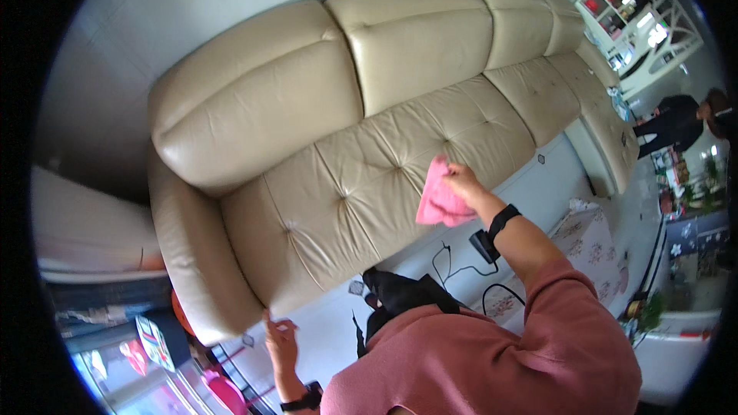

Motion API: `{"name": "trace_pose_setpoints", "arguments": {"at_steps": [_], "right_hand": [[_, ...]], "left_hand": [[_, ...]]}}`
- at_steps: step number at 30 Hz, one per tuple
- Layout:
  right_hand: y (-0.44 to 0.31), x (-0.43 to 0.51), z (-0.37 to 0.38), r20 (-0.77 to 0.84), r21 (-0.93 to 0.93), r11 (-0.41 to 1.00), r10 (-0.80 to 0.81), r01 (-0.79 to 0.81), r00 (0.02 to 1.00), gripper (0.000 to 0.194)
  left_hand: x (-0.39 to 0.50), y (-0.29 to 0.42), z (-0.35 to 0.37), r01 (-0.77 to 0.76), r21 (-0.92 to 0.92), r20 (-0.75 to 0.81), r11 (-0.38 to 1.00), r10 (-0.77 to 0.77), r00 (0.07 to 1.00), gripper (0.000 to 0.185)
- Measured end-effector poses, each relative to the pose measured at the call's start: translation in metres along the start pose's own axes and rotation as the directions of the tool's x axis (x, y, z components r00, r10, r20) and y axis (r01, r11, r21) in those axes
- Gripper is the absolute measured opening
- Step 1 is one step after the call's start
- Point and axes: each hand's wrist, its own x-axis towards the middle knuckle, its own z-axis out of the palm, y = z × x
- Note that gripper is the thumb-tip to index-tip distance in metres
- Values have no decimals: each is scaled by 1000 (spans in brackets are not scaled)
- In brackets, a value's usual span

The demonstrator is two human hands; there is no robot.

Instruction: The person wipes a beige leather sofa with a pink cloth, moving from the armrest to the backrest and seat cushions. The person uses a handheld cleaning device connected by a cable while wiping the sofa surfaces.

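Note:
My right hand [464, 182] grips a pink cloth [441, 199], which hangs in folds over the front part of the seat of a beige leather sofa [369, 184]. Whether the cloth touches the leather I cannot tell. My left hand [281, 341] holds nothing; its fingers are apart and one fingertip is by the front corner where the seat meets the left armrest [202, 265]. Both wrists wear black bands. The tufted seat and tall back cushions [421, 40] stretch from the left across to the far right.
A black adapter box with a cable [484, 246] is over the pale floor on my right, near a floral-covered piece [585, 248]. Another person [674, 124] in dark clothes stands at the far right. White shelving [634, 17] rises behind the sofa's end. A pink plastic item [225, 393] is at lower left.

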Motion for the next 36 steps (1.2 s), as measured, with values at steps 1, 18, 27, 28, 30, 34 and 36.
{"name": "trace_pose_setpoints", "arguments": {"at_steps": [1, 18, 27, 28, 30, 34, 36], "right_hand": [[3, 3, 1, -16, 10, 1000, -13, 13, 1000, 14], [-165, 9, 156, 654, 316, 884, -467, 346, 595, 33], [-286, -37, 215, 700, 592, 793, -593, 141, 397, 21], [-297, -58, 218, 701, 626, 775, -608, 88, 372, 21], [-317, -113, 216, 759, 639, 761, -601, -111, 250, 21], [-338, -170, 216, 795, 582, 711, -599, -394, 93, 19], [-343, -190, 228, 794, 569, 712, -606, -411, 49, 18]], "left_hand": [[3, 8, -6, 24, -47, -126, 999, -30, 992, 59], [-71, 92, 104, 351, -417, -127, 838, -436, 891, 66], [26, 208, 168, 120, -590, -8, 798, -155, 988, 77], [32, 226, 171, 116, -655, 31, 747, -127, 991, 81], [34, 243, 183, 60, -792, 28, 608, -62, 998, 81], [21, 246, 205, 300, -915, 308, 271, -16, 951, 54], [9, 261, 216, 224, -961, 230, 164, 19, 973, 39]]}}
